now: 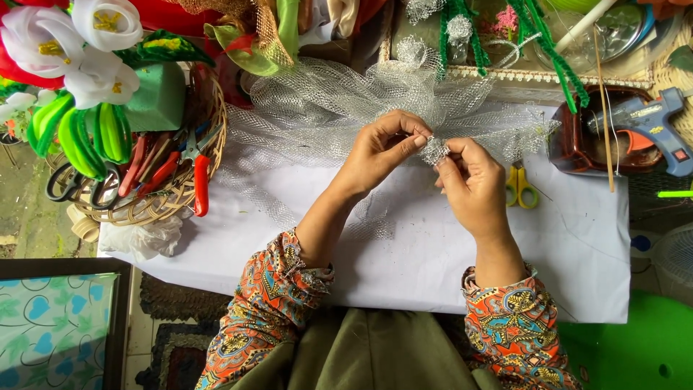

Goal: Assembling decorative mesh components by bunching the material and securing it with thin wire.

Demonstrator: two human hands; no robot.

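Note:
My left hand and my right hand meet over a white sheet, both pinching the gathered centre of a silver mesh netting bow. The small bunched part of the mesh sits between my left thumb and my right fingertips. The rest of the netting fans out behind my hands toward the far side of the table. Both wrists wear patterned orange sleeves.
A wicker basket at left holds pliers, scissors and a green foam block, with white artificial flowers above. Yellow-handled scissors lie right of my right hand. A blue glue gun rests in a brown tray. Green pipe cleaners lie at the back.

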